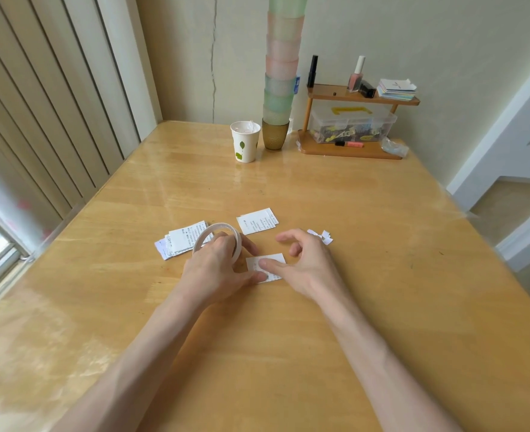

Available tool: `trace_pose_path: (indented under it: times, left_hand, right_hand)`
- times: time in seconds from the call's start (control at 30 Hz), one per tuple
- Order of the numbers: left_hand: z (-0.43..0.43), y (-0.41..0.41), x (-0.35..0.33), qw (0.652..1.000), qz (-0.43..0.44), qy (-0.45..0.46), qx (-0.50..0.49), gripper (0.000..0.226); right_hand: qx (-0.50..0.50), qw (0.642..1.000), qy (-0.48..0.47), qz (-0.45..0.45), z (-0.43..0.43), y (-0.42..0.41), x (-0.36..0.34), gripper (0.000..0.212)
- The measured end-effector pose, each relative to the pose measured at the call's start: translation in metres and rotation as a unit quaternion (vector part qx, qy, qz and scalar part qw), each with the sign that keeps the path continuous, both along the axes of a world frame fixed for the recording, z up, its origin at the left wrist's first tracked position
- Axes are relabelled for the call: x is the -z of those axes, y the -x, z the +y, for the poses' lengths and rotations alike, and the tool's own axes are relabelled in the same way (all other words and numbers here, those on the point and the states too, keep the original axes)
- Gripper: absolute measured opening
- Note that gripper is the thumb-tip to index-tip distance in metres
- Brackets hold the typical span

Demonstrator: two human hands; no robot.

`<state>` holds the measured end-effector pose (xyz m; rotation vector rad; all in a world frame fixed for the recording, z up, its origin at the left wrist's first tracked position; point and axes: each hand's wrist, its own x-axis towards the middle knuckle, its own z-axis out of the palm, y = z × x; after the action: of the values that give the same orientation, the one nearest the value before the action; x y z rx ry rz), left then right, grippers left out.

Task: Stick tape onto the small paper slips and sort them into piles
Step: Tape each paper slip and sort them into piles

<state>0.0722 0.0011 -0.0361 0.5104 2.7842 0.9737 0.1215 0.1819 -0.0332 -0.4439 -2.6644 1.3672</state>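
A white tape roll point(216, 232) stands on edge in my left hand point(218, 265), whose fingers curl round it. A small printed paper slip point(274, 260) lies flat on the wooden table point(382, 275) between my hands. My right hand point(307, 260) presses its thumb on the slip, the other fingers loosely curled above it. A pile of slips point(179, 241) lies left of the roll, partly behind it. A second small pile point(257, 220) lies just beyond my hands. Torn white scraps point(323, 236) lie behind my right hand.
At the table's far edge stand a paper cup point(245, 141), an amber cup point(275, 134) bearing a tall stack of coloured cups, and a small wooden shelf point(351, 151) with a clear box and bottles. A radiator and window are on the left.
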Motion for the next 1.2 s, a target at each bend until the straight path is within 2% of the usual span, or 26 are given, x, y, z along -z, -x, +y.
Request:
trace_pose_path:
  times: [0.07, 0.17, 0.3, 0.47, 0.53, 0.63, 0.73, 0.9, 0.97, 1.03, 1.13, 1.2]
  left_hand:
    - [0.001, 0.0, -0.001, 1.0, -0.001, 0.004, -0.005, 0.04]
    - [0.001, -0.001, -0.002, 1.0, -0.008, 0.006, -0.01, 0.039]
    - [0.0, 0.0, -0.002, 1.0, -0.014, 0.003, -0.009, 0.039]
    - [0.001, -0.002, -0.005, 1.0, -0.012, 0.008, -0.007, 0.038]
    - [0.001, -0.003, -0.005, 1.0, -0.011, 0.013, -0.009, 0.037]
    - [0.002, -0.002, -0.004, 1.0, -0.007, 0.015, -0.015, 0.04]
    - [0.002, -0.002, -0.002, 1.0, -0.002, 0.014, -0.019, 0.042]
    - [-0.002, -0.003, -0.006, 0.999, 0.006, -0.036, 0.002, 0.03]
    - [-0.004, -0.003, -0.007, 0.998, 0.024, -0.044, 0.031, 0.045]
    - [-0.006, -0.004, -0.006, 0.997, 0.037, -0.051, 0.034, 0.045]
    - [-0.006, -0.005, -0.004, 0.998, 0.028, -0.044, 0.018, 0.023]
    - [-0.007, -0.005, -0.004, 0.999, 0.023, -0.038, 0.017, 0.016]
  right_hand:
    - [-0.007, 0.999, 0.037, -0.014, 0.004, 0.001, -0.002, 0.055]
    - [-0.023, 0.999, 0.039, -0.017, 0.006, 0.0, -0.004, 0.05]
    - [-0.006, 0.994, 0.105, -0.007, 0.013, 0.001, -0.004, 0.042]
    - [-0.013, 1.0, 0.019, -0.017, 0.01, 0.002, -0.001, 0.046]
    - [-0.01, 0.999, 0.041, -0.012, 0.011, 0.003, 0.0, 0.043]
    - [-0.008, 0.994, 0.109, 0.015, 0.017, 0.003, -0.001, 0.026]
    - [-0.001, 0.991, 0.121, 0.047, 0.017, 0.002, -0.001, 0.014]
    - [0.028, 0.991, 0.047, 0.124, 0.01, 0.008, -0.003, 0.009]
    - [0.027, 0.988, -0.009, 0.151, 0.008, 0.015, -0.003, 0.008]
    - [0.006, 0.983, -0.081, 0.162, 0.006, 0.025, -0.003, 0.006]
    - [-0.028, 0.969, -0.197, 0.146, 0.001, 0.046, -0.002, 0.026]
    - [-0.035, 0.956, -0.264, 0.125, -0.004, 0.06, 0.0, 0.037]
